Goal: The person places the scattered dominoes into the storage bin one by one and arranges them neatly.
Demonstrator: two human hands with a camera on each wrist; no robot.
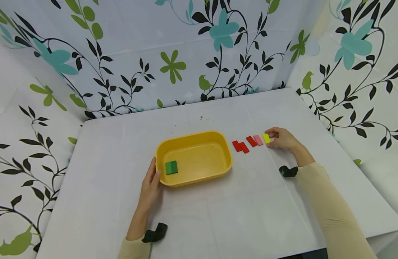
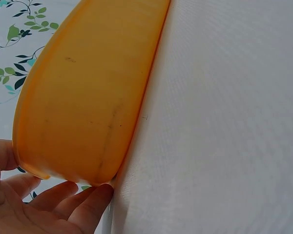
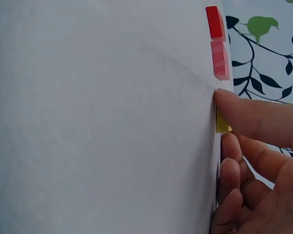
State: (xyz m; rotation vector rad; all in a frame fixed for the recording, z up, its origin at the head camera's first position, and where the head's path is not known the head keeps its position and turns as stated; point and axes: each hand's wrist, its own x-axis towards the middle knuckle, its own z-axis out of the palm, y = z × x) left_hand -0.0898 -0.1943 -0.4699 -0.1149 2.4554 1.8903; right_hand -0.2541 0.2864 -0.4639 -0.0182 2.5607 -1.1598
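Observation:
My left hand holds the left end of a shallow yellow tray. Its fingers lie along the outer wall and the thumb is at the rim; the left wrist view shows the fingertips against the wall. Inside the tray, at its left, sit green blocks side by side. To the right of the tray, my right hand pinches a small yellow block between thumb and fingers at the table top. The thumb covers part of that block in the right wrist view.
Between tray and right hand lie a pink block, a red block beside it, and two more red blocks touching each other. A white cloth covers the table. Leaf-patterned curtains stand behind and at both sides.

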